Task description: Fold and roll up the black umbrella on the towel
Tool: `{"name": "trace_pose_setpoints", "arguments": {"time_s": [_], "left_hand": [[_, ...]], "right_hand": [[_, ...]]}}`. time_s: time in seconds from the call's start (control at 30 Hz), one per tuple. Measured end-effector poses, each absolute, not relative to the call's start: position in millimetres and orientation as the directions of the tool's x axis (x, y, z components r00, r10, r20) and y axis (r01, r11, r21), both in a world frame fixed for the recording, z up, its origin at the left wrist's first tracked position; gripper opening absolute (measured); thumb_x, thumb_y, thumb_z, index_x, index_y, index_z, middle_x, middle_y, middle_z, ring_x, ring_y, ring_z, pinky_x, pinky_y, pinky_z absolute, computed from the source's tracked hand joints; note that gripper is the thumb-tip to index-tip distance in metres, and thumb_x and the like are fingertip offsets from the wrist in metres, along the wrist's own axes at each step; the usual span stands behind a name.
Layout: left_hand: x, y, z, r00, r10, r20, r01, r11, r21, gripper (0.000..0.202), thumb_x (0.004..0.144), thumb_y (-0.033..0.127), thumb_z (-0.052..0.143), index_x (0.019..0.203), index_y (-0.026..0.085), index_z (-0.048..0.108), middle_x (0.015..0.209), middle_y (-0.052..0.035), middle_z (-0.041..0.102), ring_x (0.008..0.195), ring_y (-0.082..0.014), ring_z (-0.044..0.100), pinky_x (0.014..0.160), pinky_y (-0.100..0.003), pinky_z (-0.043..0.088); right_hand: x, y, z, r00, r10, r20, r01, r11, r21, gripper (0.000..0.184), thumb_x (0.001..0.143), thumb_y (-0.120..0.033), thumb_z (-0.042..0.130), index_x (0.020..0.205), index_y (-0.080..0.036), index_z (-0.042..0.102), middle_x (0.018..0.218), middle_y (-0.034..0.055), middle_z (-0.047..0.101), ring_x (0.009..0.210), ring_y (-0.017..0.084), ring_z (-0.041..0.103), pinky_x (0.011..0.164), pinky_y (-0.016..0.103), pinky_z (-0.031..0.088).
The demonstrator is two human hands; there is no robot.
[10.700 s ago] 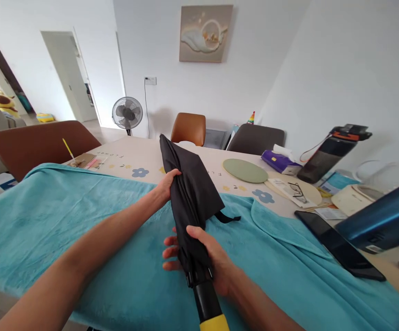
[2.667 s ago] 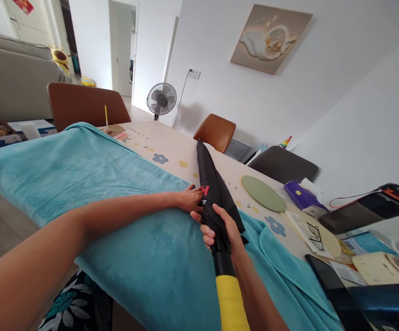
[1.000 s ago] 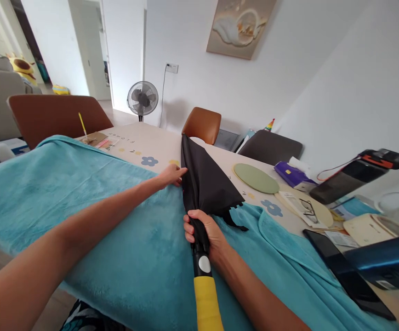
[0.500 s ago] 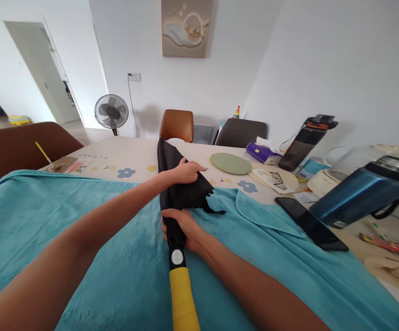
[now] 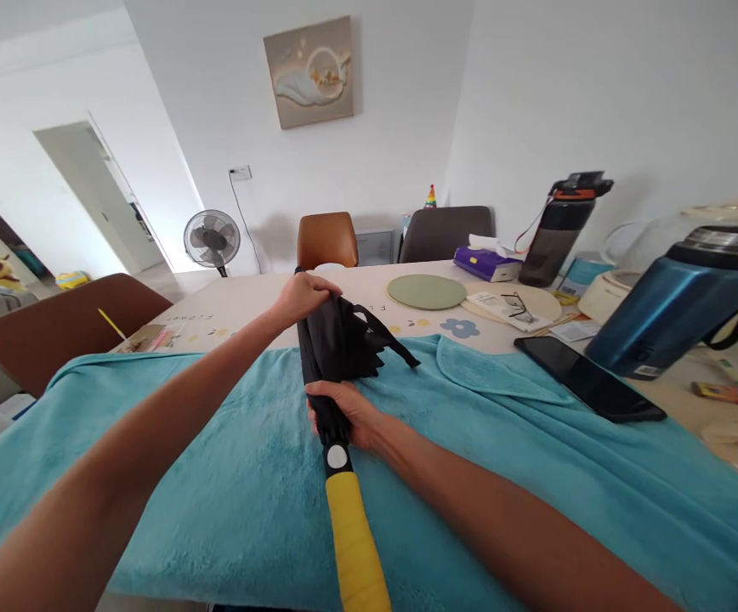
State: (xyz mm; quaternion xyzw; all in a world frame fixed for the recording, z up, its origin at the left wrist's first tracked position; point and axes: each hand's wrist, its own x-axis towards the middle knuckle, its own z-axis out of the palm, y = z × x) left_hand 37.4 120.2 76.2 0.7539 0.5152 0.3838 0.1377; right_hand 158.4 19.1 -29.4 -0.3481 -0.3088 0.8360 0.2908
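Note:
A folded black umbrella [image 5: 327, 348] with a yellow-wrapped handle lies lengthwise before me, its handle toward me. My right hand [image 5: 347, 408] is closed around its lower shaft and gathered cloth, just above the white round button. Near the far end, my left hand [image 5: 309, 297] is closed over the black canopy, its fingers bent down onto the cloth. Loose canopy edges and a black strap spread out to the right of the shaft. Beneath the umbrella is a teal blanket [image 5: 216, 476].
On the right stand a blue thermos [image 5: 681, 297] and a dark water bottle [image 5: 560, 229]. A black phone [image 5: 589, 378] rests at the blanket's edge. Farther back are a green oval mat [image 5: 426, 291], glasses [image 5: 517, 308] and a purple tissue pack [image 5: 487, 263]. Chairs and a fan [image 5: 212, 240] stand beyond.
My left hand has moved left and farther up the umbrella, from the spread canopy toward its tip. The canopy flap is drawn in closer to the shaft. My right hand keeps its hold.

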Motion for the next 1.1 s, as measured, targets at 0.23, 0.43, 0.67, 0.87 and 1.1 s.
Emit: {"name": "trace_pose_setpoints", "arguments": {"time_s": [0.23, 0.43, 0.67, 0.87, 1.1], "left_hand": [[13, 96, 79, 0.019, 0.834, 0.551, 0.544, -0.471, 0.694, 0.025, 0.066, 0.016, 0.052, 0.077, 0.019, 0.074, 0.087, 0.0001, 0.072, 0.091, -0.0181, 0.063, 0.088, -0.027, 0.048], [-13, 85, 60, -0.097, 0.91, 0.403, 0.278, -0.364, 0.889, 0.011, 0.06, 0.018, 0.053, 0.062, 0.015, 0.063, 0.062, 0.0007, 0.06, 0.063, -0.0132, 0.058, 0.07, -0.031, 0.054], [-62, 65, 24, -0.222, 0.933, 0.282, 0.282, -0.215, 0.935, 0.008, 0.058, 0.023, 0.055, 0.059, 0.016, 0.057, 0.062, 0.0016, 0.054, 0.065, -0.0122, 0.054, 0.074, -0.03, 0.054], [-92, 49, 4, -0.215, 0.96, 0.178, 0.309, -0.106, 0.945, 0.013, 0.057, 0.029, 0.061, 0.058, 0.017, 0.059, 0.064, -0.0007, 0.058, 0.066, -0.0139, 0.054, 0.07, -0.028, 0.052], [-89, 46, 1, -0.209, 0.962, 0.174, 0.318, -0.101, 0.943, 0.017, 0.058, 0.033, 0.063, 0.057, 0.017, 0.059, 0.063, -0.0015, 0.062, 0.065, -0.0148, 0.056, 0.067, -0.028, 0.049]], "right_hand": [[163, 15, -19, -0.616, 0.656, -0.437, -0.243, -0.685, -0.687, 0.013, 0.081, -0.022, 0.057, 0.071, -0.014, 0.053, 0.052, 0.0001, 0.057, 0.041, 0.011, 0.054, 0.042, 0.022, 0.047], [165, 16, -18, -0.624, 0.653, -0.429, -0.281, -0.701, -0.656, 0.012, 0.083, -0.019, 0.056, 0.073, -0.013, 0.054, 0.054, 0.0018, 0.059, 0.045, 0.012, 0.057, 0.044, 0.022, 0.049], [165, 19, -24, -0.648, 0.678, -0.347, -0.325, -0.658, -0.679, 0.013, 0.082, -0.017, 0.056, 0.07, -0.011, 0.056, 0.051, 0.001, 0.056, 0.044, 0.011, 0.055, 0.048, 0.022, 0.051], [164, 19, -25, -0.601, 0.697, -0.392, -0.318, -0.658, -0.682, 0.013, 0.077, -0.014, 0.058, 0.065, -0.014, 0.054, 0.05, -0.0002, 0.058, 0.04, 0.011, 0.053, 0.043, 0.023, 0.049], [164, 19, -21, -0.554, 0.701, -0.45, -0.271, -0.663, -0.698, 0.014, 0.078, -0.014, 0.056, 0.065, -0.015, 0.052, 0.046, -0.0004, 0.055, 0.036, 0.011, 0.05, 0.036, 0.02, 0.044]]}}
